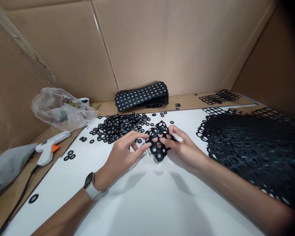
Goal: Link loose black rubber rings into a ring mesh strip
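A small black perforated sheet [158, 141], full of round holes, is held just above the white tabletop [147, 203] between both hands. My left hand [124, 154], with a white watch on its wrist, pinches the sheet's left edge with fingertips closed on it. My right hand [180, 142] grips the sheet's right side, fingers curled round it. A heap of loose black rings [118, 126] lies just beyond my left hand.
A big pile of black punched webbing [255, 144] fills the right side. A stack of dotted black sheets [142, 95] sits at the back. A white glue gun [50, 147], a clear plastic bag [61, 108] and grey cloth [7, 165] lie left. Cardboard walls surround everything.
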Demonstrator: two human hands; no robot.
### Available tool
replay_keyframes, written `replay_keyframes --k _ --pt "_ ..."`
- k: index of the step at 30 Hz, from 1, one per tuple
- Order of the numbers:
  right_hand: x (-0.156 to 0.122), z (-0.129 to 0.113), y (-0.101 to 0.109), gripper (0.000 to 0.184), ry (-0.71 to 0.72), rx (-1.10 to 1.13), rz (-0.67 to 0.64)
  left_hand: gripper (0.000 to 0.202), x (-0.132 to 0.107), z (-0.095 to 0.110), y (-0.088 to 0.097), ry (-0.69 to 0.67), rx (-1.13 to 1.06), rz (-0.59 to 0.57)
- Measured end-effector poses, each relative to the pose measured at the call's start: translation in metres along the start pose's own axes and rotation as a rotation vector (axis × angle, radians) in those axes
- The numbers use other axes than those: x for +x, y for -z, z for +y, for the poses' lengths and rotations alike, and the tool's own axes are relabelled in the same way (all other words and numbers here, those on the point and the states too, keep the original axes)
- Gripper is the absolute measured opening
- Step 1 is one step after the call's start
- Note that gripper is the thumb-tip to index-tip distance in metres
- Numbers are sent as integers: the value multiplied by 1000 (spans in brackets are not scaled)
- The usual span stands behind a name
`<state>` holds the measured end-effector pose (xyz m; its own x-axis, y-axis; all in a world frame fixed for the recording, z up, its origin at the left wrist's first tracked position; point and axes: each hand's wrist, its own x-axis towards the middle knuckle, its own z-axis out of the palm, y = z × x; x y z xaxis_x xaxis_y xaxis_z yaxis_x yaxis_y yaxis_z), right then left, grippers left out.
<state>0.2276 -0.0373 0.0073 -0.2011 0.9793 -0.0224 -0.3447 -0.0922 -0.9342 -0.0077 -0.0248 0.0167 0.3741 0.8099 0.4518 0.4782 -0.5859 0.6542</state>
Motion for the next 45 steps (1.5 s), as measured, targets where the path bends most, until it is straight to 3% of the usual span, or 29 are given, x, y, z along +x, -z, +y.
replay_keyframes --k 4,7,13,19,23,25,29,31,33,35,40,45 --pt "1 4 2 51 50 -51 11 29 0 6 -3 214 -123 -29" --pt "0 2 1 49 60 -50 29 33 -1 10 -5 295 -178 -46" --pt "-5 -4 -4 61 -3 14 -21 30 -3 10 -8 275 -150 -12" --pt "-6 -2 -2 58 46 -63 8 23 -5 15 -8 197 -186 -83" --pt "-9 -4 -6 57 50 -92 -3 35 -6 20 -8 262 -215 -127" --pt "-10 -5 -8 57 52 -107 -15 41 -3 17 -7 322 -237 -70" --pt "-8 -3 -6 56 49 -88 -1 38 9 -3 1 430 -274 226" --pt "-7 -2 -5 57 46 -52 21 33 15 -17 9 442 -213 312" --pt "-5 -1 -3 58 33 -20 46 27 17 -27 17 437 -126 293" --pt "-4 0 -2 60 12 5 64 35 16 -29 19 400 -62 259" --pt "-1 -2 -3 64 5 26 75 21 4 -3 1 141 -54 108" --pt "0 -6 -4 63 -4 44 53 21 -5 17 -16 130 -161 -91"
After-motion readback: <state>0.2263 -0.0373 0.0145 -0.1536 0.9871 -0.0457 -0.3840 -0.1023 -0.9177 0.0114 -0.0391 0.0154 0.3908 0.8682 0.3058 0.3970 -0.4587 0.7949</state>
